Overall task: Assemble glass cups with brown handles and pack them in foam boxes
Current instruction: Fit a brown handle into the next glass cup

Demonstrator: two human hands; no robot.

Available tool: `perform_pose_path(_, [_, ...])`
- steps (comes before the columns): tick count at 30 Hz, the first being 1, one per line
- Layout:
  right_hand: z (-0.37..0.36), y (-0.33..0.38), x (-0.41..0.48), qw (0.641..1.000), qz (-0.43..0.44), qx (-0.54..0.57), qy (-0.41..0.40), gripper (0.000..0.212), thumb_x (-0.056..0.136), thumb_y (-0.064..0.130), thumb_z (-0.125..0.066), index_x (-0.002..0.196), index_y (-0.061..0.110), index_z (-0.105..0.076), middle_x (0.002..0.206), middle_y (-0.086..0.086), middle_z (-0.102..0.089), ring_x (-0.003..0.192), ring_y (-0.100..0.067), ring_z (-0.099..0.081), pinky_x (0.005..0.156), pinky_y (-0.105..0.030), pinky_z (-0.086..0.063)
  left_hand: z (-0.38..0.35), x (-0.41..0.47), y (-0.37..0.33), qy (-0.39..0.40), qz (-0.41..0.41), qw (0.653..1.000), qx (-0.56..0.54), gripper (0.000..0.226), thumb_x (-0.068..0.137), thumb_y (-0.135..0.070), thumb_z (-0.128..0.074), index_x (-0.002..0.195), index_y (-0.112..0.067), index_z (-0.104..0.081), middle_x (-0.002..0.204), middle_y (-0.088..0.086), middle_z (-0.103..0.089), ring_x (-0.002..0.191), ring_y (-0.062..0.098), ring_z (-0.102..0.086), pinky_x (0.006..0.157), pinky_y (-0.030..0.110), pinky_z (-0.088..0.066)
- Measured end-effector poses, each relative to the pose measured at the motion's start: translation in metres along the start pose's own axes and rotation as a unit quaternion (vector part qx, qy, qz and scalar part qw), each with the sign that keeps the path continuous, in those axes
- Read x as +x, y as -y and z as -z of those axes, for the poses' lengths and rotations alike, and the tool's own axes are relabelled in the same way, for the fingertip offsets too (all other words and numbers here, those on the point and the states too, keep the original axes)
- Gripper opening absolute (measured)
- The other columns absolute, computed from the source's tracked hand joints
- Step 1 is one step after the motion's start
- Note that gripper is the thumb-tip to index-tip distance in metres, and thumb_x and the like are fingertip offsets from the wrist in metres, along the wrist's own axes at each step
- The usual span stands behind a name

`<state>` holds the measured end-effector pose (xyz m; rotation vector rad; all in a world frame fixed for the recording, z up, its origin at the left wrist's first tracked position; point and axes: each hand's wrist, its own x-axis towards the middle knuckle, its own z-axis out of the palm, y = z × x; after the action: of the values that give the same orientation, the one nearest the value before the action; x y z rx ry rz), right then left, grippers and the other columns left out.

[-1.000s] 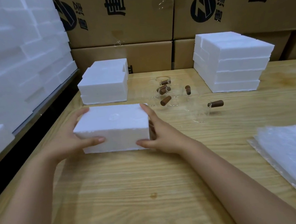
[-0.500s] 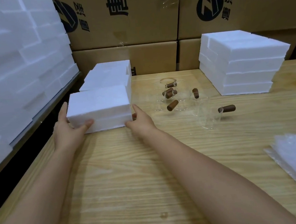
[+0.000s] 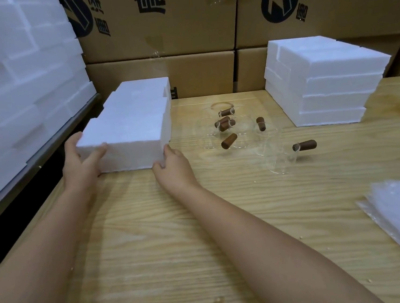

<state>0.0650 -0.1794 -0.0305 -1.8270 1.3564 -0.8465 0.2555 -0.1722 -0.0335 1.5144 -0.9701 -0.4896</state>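
Foam box [image 3: 124, 139] rests on the worktop [image 3: 179, 251], long axis spanning between both hands, rear against the stacked foam boxes [image 3: 144, 93]. Left hand [image 3: 80, 160] fingers clasp its left end. Right hand [image 3: 173, 168] fingers curl round its right corner. Glass cups [image 3: 225, 124] lie rightward, nearer the right hand.

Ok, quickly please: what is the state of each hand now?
Left hand: grips the foam box at its near left corner.
Right hand: holds the same box at its near right corner.
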Motion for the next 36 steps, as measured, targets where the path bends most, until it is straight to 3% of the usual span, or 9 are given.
perform_pose_path(6, [-0.003, 0.001, 0.002, 0.999, -0.007, -0.031, 0.012, 0.057, 0.095, 0.02, -0.042, 0.147, 0.003, -0.024, 0.139, -0.021, -0.035, 0.127, -0.035, -0.036, 0.106, -0.04, -0.034, -0.005, 0.001, -0.011, -0.034, 0.001, 0.993, 0.112, 0.064, 0.086, -0.055, -0.059, 0.14, -0.031, -0.034, 0.142, 0.005, -0.038, 0.128, 0.028, -0.04, 0.101, 0.045, -0.039])
perform_pose_path(9, [-0.004, 0.001, 0.002, 0.999, -0.014, -0.033, 0.014, 0.059, 0.095, 0.021, -0.044, 0.148, 0.003, -0.023, 0.141, -0.019, -0.033, 0.13, -0.034, -0.034, 0.108, -0.04, -0.032, -0.008, -0.002, -0.02, -0.069, -0.08, 0.963, 0.249, 0.057, 0.093, -0.051, -0.052, 0.143, -0.031, -0.035, 0.152, 0.007, -0.028, 0.141, 0.03, -0.021, 0.111, 0.053, -0.023])
perform_pose_path(12, [-0.005, 0.0, 0.003, 0.999, -0.022, -0.029, 0.013, 0.056, 0.094, 0.022, -0.046, 0.144, 0.001, -0.029, 0.14, -0.018, -0.033, 0.13, -0.033, -0.034, 0.109, -0.039, -0.031, -0.011, -0.004, -0.025, -0.028, -0.196, 0.912, 0.36, 0.046, 0.096, -0.051, -0.035, 0.138, -0.033, -0.046, 0.152, 0.005, -0.032, 0.144, 0.027, -0.015, 0.115, 0.054, -0.006])
perform_pose_path(18, [-0.001, -0.003, -0.009, 1.0, -0.003, 0.022, 0.0, 0.039, 0.092, 0.017, -0.049, 0.129, 0.002, -0.048, 0.132, -0.016, -0.039, 0.12, -0.029, -0.044, 0.104, -0.029, -0.033, -0.018, -0.005, -0.033, 0.026, -0.185, 0.867, 0.462, 0.043, 0.097, -0.059, -0.028, 0.123, -0.037, -0.055, 0.145, -0.001, -0.043, 0.144, 0.023, -0.017, 0.11, 0.061, 0.014])
perform_pose_path(24, [0.042, -0.019, -0.033, 0.997, 0.059, 0.009, -0.054, 0.032, 0.092, 0.009, -0.051, 0.121, 0.003, -0.062, 0.125, -0.012, -0.058, 0.117, -0.025, -0.051, 0.101, -0.025, -0.034, -0.028, -0.029, -0.041, 0.017, -0.238, 0.881, 0.409, 0.053, 0.095, -0.051, -0.032, 0.137, -0.022, -0.047, 0.145, 0.01, -0.04, 0.143, 0.027, -0.02, 0.116, 0.056, 0.0])
perform_pose_path(28, [0.103, -0.051, -0.052, 0.938, 0.142, -0.071, -0.308, 0.023, 0.086, -0.002, -0.054, 0.104, 0.002, -0.068, 0.108, -0.013, -0.065, 0.106, -0.031, -0.054, 0.094, -0.024, -0.031, -0.065, -0.096, -0.046, 0.039, -0.368, 0.892, 0.261, 0.041, 0.088, -0.026, -0.049, 0.12, -0.004, -0.06, 0.126, 0.016, -0.058, 0.123, 0.035, -0.048, 0.107, 0.042, -0.028])
perform_pose_path(30, [0.13, -0.073, -0.059, 0.9, 0.112, -0.12, -0.403, 0.027, 0.084, 0.007, -0.061, 0.111, 0.005, -0.065, 0.117, -0.015, -0.058, 0.111, -0.034, -0.05, 0.096, -0.033, -0.03, -0.091, -0.127, -0.047, 0.11, -0.368, 0.9, 0.207, 0.032, 0.088, -0.021, -0.052, 0.113, -0.005, -0.065, 0.115, 0.011, -0.065, 0.111, 0.033, -0.057, 0.099, 0.033, -0.032])
perform_pose_path(34, [0.166, -0.111, -0.065, 0.915, -0.088, -0.165, -0.358, 0.06, 0.083, 0.05, -0.064, 0.134, 0.022, -0.049, 0.15, -0.011, -0.025, 0.137, -0.032, -0.02, 0.109, -0.047, -0.018, -0.137, -0.158, -0.047, 0.248, -0.219, 0.919, 0.215, 0.047, 0.09, -0.025, -0.059, 0.135, -0.02, -0.05, 0.13, 0.003, -0.057, 0.124, 0.022, -0.047, 0.107, 0.033, -0.032])
perform_pose_path(36, [0.174, -0.12, -0.068, 0.932, -0.093, -0.172, -0.305, 0.062, 0.081, 0.058, -0.062, 0.131, 0.024, -0.052, 0.153, -0.003, -0.025, 0.142, -0.025, -0.014, 0.112, -0.049, -0.014, -0.149, -0.163, -0.048, 0.244, -0.181, 0.918, 0.256, 0.055, 0.09, -0.032, -0.058, 0.141, -0.022, -0.042, 0.134, 0.003, -0.054, 0.128, 0.022, -0.044, 0.109, 0.037, -0.03])
